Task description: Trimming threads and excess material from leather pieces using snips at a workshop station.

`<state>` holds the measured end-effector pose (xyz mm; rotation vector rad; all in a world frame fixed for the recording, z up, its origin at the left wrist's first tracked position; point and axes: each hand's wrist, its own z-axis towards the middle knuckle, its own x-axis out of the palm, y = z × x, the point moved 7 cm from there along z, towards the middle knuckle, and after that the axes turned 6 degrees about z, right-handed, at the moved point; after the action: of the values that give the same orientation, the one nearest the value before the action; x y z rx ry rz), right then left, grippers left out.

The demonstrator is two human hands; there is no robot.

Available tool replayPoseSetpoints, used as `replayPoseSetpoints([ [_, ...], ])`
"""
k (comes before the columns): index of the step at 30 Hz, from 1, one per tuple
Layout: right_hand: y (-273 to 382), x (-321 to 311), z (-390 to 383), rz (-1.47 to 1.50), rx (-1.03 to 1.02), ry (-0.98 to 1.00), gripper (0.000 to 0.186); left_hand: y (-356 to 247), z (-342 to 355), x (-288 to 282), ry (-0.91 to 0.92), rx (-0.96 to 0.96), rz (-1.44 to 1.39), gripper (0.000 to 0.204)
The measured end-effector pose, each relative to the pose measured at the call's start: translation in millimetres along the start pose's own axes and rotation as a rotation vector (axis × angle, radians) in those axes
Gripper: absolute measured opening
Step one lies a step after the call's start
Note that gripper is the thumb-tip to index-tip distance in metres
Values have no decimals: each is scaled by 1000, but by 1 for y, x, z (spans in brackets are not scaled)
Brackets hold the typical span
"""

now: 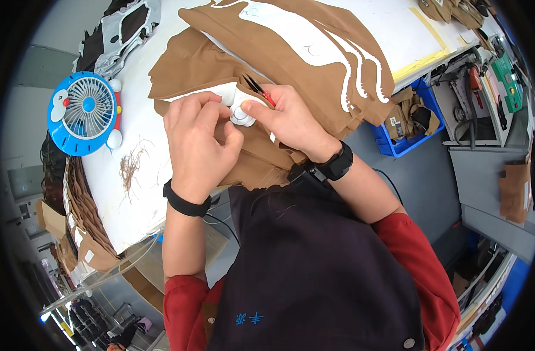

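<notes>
White desk (133, 193) carries brown fabric pieces (232, 64), with the blue fan (83, 111) to their left. Just below that fabric, both hands pinch a small white piece (242, 114); the right hand (288, 120) also grips thread snips (257, 89), the left hand (200, 140) closed. Loose trimmed threads (130, 167) suggest work partly done.

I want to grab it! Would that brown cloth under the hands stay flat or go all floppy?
Probably floppy: the brown cloth bunches in folds under the left hand and droops over the table edge. Likely light too; thin cut pieces lie stacked.
</notes>
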<state>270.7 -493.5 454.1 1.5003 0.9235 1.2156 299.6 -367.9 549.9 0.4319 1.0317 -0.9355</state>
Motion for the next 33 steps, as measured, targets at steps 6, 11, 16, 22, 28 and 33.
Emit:
replayPoseSetpoints([
  [6, -2, 0, 1, -10, -18, -13, 23, -1, 1, 5, -21, 15, 5, 10],
  [11, 1, 1, -1, 4, 26, -9, 22, -3, 2, 6, -17, 52, 35, 10],
  [16, -3, -1, 1, 11, -37, -11, 22, 2, -2, 2, 6, -12, 14, 12],
  [22, 1, 0, -1, -2, 25, -9, 22, 1, 0, 4, 5, -15, -10, 13],
  [28, 1, 1, 0, -8, 11, -17, 23, 3, 1, 11, -32, 39, -14, 11],
  [33, 2, 0, -2, 0, 13, -19, 22, 1, 1, 7, 22, 34, -56, 13],
])
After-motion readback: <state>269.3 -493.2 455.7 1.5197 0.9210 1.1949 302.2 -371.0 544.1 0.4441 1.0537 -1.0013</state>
